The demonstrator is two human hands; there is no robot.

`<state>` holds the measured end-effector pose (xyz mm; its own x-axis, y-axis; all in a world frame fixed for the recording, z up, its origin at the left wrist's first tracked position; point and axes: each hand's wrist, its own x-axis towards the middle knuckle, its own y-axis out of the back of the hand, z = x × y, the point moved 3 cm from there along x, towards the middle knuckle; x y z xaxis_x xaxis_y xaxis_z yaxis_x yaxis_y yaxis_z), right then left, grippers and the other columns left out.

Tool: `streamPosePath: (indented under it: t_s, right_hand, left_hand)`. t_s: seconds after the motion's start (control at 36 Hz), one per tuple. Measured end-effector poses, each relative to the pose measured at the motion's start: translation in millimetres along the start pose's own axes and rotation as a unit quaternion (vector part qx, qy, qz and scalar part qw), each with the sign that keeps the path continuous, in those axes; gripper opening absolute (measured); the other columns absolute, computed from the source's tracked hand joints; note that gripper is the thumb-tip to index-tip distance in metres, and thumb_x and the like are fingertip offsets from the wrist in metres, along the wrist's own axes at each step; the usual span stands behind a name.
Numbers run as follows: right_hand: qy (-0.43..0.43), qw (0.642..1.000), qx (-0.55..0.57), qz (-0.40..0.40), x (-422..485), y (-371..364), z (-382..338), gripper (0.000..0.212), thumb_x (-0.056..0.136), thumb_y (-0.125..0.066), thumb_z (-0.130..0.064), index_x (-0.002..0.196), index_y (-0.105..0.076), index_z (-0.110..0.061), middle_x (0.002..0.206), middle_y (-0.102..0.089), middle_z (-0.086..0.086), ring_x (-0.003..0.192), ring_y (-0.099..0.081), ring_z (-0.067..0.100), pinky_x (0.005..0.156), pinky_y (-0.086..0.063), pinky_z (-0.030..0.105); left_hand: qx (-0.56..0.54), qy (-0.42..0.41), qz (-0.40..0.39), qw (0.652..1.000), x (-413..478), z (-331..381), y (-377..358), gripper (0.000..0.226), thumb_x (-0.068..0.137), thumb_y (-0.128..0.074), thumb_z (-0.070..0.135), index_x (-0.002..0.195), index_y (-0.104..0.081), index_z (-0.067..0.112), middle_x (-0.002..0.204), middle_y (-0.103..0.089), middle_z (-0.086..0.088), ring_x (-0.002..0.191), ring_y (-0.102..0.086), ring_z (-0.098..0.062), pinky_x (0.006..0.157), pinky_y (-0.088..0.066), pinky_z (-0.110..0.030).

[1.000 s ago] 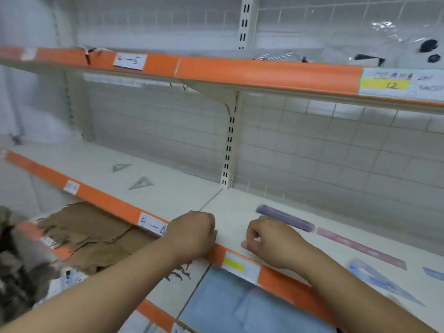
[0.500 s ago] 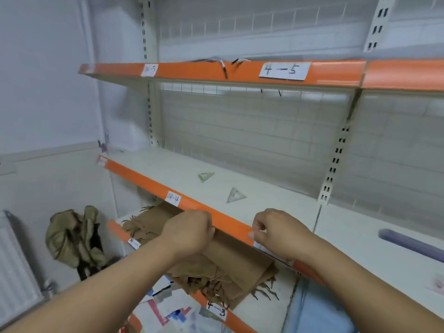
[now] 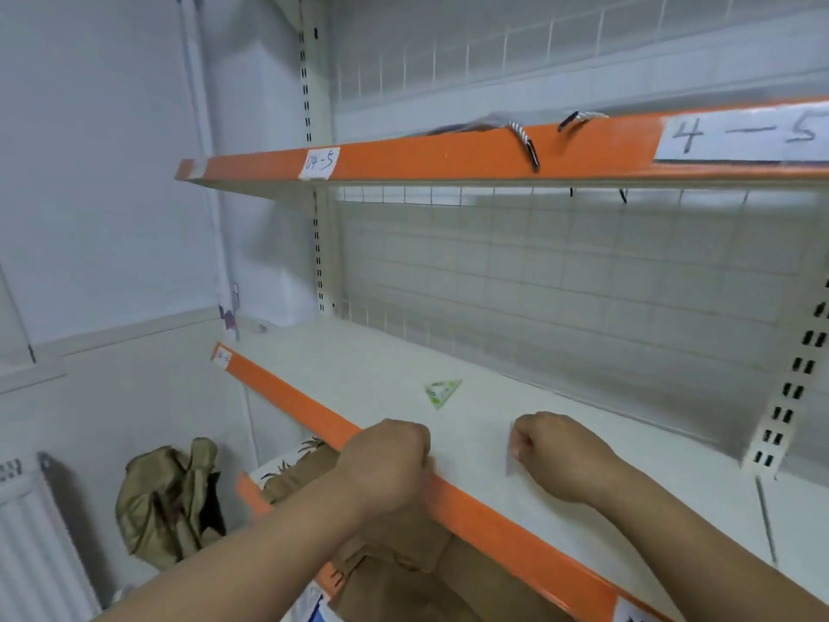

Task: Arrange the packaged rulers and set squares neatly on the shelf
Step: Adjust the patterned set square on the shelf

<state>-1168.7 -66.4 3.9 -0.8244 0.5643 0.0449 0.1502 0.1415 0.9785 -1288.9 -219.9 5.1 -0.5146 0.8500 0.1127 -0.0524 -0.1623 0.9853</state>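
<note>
I see the left hand (image 3: 386, 460) fisted on the orange lip (image 3: 291, 397) of the shelf (image 3: 359, 361), apparently empty and probably bracing, while the right hand (image 3: 560, 455) curls its fingers at a faint clear edge, though I cannot tell whether it grips it, near the green set square (image 3: 442, 392) lying flat mid-shelf.

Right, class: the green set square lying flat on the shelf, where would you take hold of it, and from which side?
Grip the green set square at its near corner, which points at the shelf's front edge, coming from the front. It lies flat, so probably tip that corner up with a fingertip; the wire back panel blocks the rear.
</note>
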Motion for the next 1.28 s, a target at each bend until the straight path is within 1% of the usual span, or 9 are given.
streamPosePath:
  t_s: [0.22, 0.39, 0.5, 0.56, 0.67, 0.92, 1.06, 1.19, 1.28]
  right_hand:
    - [-0.048, 0.998, -0.022, -0.033, 52, -7, 16, 0.021, 0.090, -0.046, -0.017, 0.099, -0.064, -0.012, 0.106, -0.065, 0.000, 0.101, -0.059, 0.020, 0.084, -0.049, 0.032]
    - [-0.115, 0.987, -0.023, -0.111, 70, -24, 20, 0.020, 0.066, -0.078, -0.025, 0.077, -0.067, -0.012, 0.066, -0.057, -0.009, 0.070, -0.057, 0.013, 0.064, -0.046, 0.022]
    - [-0.151, 0.983, -0.043, -0.094, 70, -30, 23, 0.034, 0.081, -0.062, -0.040, 0.057, -0.049, -0.019, 0.087, -0.068, -0.006, 0.091, -0.065, 0.016, 0.063, -0.041, 0.022]
    - [-0.160, 0.981, -0.047, -0.094, 71, -33, 22, 0.035, 0.082, -0.059, -0.043, 0.056, -0.053, -0.019, 0.079, -0.063, -0.006, 0.090, -0.064, 0.015, 0.064, -0.041, 0.023]
    - [-0.157, 0.983, -0.035, -0.093, 80, -41, 22, 0.014, 0.078, -0.063, -0.026, 0.084, -0.070, -0.015, 0.094, -0.046, 0.003, 0.094, -0.062, 0.025, 0.070, -0.042, 0.025]
    - [-0.233, 0.969, 0.010, -0.075, 83, -43, 29, 0.050, 0.080, -0.063, -0.046, 0.118, -0.053, -0.015, 0.120, -0.046, 0.005, 0.110, -0.054, 0.023, 0.084, -0.044, 0.030]
    - [-0.268, 0.959, 0.020, -0.095, 88, -42, 26, 0.049, 0.075, -0.071, -0.046, 0.106, -0.056, -0.012, 0.108, -0.047, 0.007, 0.091, -0.050, 0.020, 0.069, -0.040, 0.025]
    - [-0.275, 0.951, 0.063, -0.129, 87, -37, 27, 0.068, 0.076, -0.073, -0.037, 0.130, -0.040, -0.012, 0.126, -0.041, 0.009, 0.112, -0.049, 0.024, 0.085, -0.043, 0.027]
    - [-0.242, 0.960, 0.119, -0.073, 89, -36, 28, 0.033, 0.083, -0.060, -0.013, 0.114, -0.049, -0.018, 0.098, -0.048, -0.005, 0.086, -0.047, 0.013, 0.061, -0.036, 0.012]
  left_hand:
    - [-0.011, 0.001, -0.005, 1.000, 63, -11, -9, 0.027, 0.098, -0.042, 0.032, 0.113, -0.060, 0.019, 0.113, -0.062, 0.002, 0.107, -0.055, -0.018, 0.079, -0.043, -0.028]
    - [-0.010, -0.016, -0.022, 1.000, 93, -13, -18, 0.028, 0.099, -0.041, 0.034, 0.114, -0.060, 0.019, 0.116, -0.061, 0.002, 0.108, -0.056, -0.018, 0.086, -0.047, -0.030]
    - [-0.005, -0.045, -0.034, 0.998, 111, -11, -23, 0.030, 0.099, -0.041, 0.034, 0.114, -0.060, 0.017, 0.116, -0.061, -0.001, 0.110, -0.055, -0.020, 0.087, -0.045, -0.031]
    - [-0.002, -0.063, -0.040, 0.997, 119, -10, -26, 0.031, 0.099, -0.041, 0.036, 0.116, -0.059, 0.017, 0.118, -0.061, -0.001, 0.111, -0.055, -0.020, 0.088, -0.044, -0.030]
    - [0.005, -0.103, -0.050, 0.993, 134, -8, -28, 0.032, 0.100, -0.040, 0.038, 0.117, -0.058, 0.018, 0.119, -0.061, 0.000, 0.112, -0.055, -0.020, 0.088, -0.044, -0.029]
    - [-0.001, -0.167, -0.067, 0.984, 159, -4, -35, 0.033, 0.100, -0.039, 0.039, 0.118, -0.058, 0.019, 0.114, -0.064, 0.000, 0.112, -0.056, -0.020, 0.088, -0.044, -0.029]
    - [-0.004, -0.187, -0.075, 0.979, 171, -2, -43, 0.032, 0.099, -0.041, 0.041, 0.118, -0.058, 0.021, 0.118, -0.062, 0.002, 0.114, -0.055, -0.019, 0.089, -0.043, -0.028]
    - [-0.008, -0.210, -0.096, 0.973, 176, 3, -51, 0.032, 0.099, -0.043, 0.039, 0.120, -0.057, 0.019, 0.121, -0.061, 0.000, 0.112, -0.057, -0.020, 0.090, -0.046, -0.030]
    - [-0.011, -0.232, -0.111, 0.966, 178, 5, -54, 0.038, 0.099, -0.045, 0.038, 0.133, -0.050, 0.023, 0.130, -0.052, 0.000, 0.120, -0.051, -0.020, 0.095, -0.044, -0.032]
